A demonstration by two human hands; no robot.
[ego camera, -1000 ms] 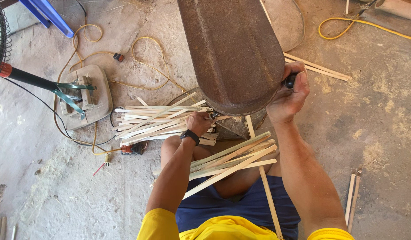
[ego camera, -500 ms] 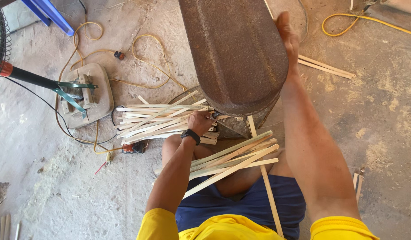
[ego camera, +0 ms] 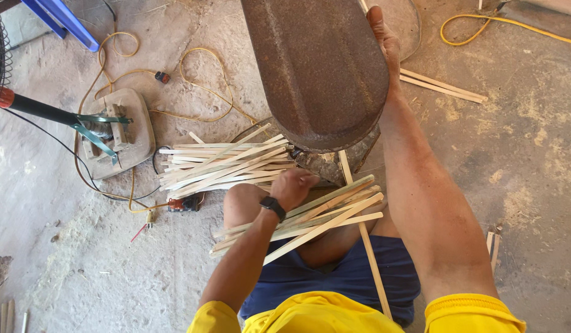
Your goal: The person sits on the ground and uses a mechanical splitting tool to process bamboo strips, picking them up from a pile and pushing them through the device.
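No packages, labels or signs show; only the wrist device's (ego camera: 272, 205) small dark screen.

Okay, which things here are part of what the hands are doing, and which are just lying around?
In hand:
left hand at the machine's base
right hand on the rusty metal cover
bamboo strips on the floor
bamboo strips on the lap

Lying about:
fan stand
yellow cable
blue frame
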